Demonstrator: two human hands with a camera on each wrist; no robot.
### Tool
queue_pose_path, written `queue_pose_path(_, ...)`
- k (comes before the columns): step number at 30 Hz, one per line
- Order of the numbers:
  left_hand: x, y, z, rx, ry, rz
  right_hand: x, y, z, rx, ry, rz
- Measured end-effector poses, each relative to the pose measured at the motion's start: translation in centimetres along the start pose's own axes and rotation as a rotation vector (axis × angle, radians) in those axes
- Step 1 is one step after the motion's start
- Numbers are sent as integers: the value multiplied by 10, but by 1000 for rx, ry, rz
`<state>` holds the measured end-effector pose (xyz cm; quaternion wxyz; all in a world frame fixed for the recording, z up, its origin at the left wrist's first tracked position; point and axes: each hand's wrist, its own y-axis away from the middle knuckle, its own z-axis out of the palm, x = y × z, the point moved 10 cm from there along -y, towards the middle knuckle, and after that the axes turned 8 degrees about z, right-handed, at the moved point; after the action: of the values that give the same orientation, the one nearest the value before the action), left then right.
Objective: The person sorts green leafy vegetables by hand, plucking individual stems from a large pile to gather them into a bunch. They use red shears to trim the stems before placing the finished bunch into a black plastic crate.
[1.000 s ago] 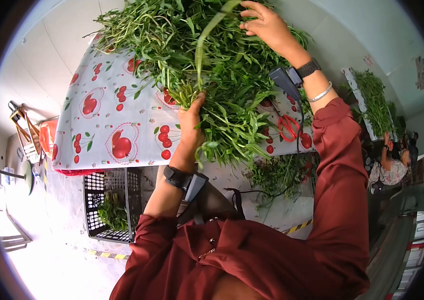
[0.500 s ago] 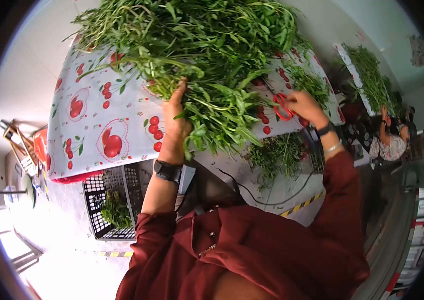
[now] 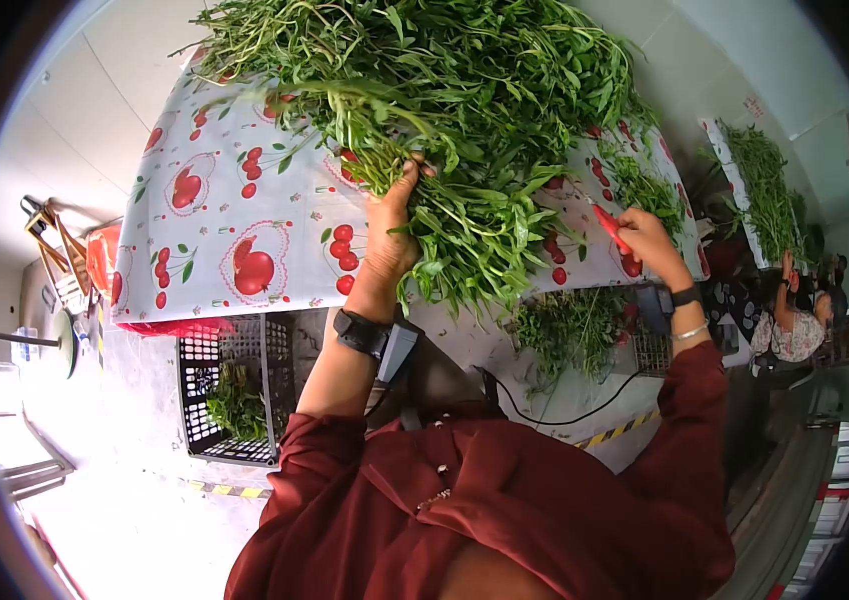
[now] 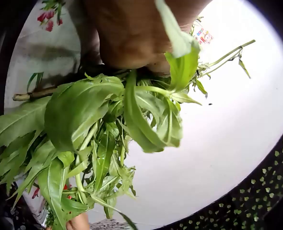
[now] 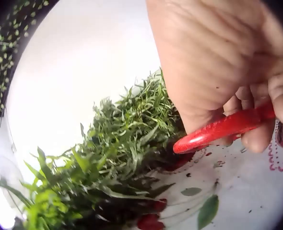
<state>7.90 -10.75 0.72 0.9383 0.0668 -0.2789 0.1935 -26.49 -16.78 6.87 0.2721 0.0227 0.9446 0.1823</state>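
Observation:
A bunch of leafy green stems (image 3: 480, 240) is gripped in my left hand (image 3: 393, 228), its cut ends pointing up and left and its leafy tops towards the near table edge. In the left wrist view, broad leaves (image 4: 84, 115) hang just below the hand. My right hand (image 3: 653, 245) holds red-handled scissors (image 3: 609, 226) over the right part of the table. The right wrist view has the red handle (image 5: 223, 129) lying against the curled fingers; the blades are hidden there.
A large heap of greens (image 3: 445, 70) covers the back of the cherry-print tablecloth (image 3: 285, 210). A smaller pile (image 3: 645, 190) lies at the right. Below are a black crate (image 3: 230, 447) and more greens (image 3: 570, 330). A cable (image 3: 585, 420) crosses the floor; another person (image 3: 790, 325) sits far right.
My right hand has left a long green strip above the bunch, come down to the right and picked up the scissors from the table. The left hand keeps its hold on the bunch.

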Motion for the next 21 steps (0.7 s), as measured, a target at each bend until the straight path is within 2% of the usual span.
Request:
queue_pose_path(2,0,-1,0,-14,-67,-1,4,4,-8,-50,-297,-81)
queue_pose_path(4,-2,1,1,-6,-55,-28,5,15,-14,-74,-294,-77)
queue_pose_path(6,-2,0,0,4,-59,-32,-8,28,-18,-129,-532,-127)
queue_pose_path(10,-2,-2,-3,22,-88,-17,-32,38,-23,-120,-387,-204)
queue_pose_path(14,-3,-5,-7,42,-115,4,-86,54,-2,-299,-350,-319)
queue_pose_path(15,0,-4,-4,32,-108,15,-107,58,-2,-196,-261,-441)
queue_pose_path(16,1,-3,-2,31,-111,15,-122,60,2,-196,-264,-442)
queue_pose_path(18,1,1,0,34,-88,-12,-161,72,19,-76,282,-569)
queue_pose_path(21,-2,0,-3,18,-90,-11,-191,68,35,-2,296,-639)
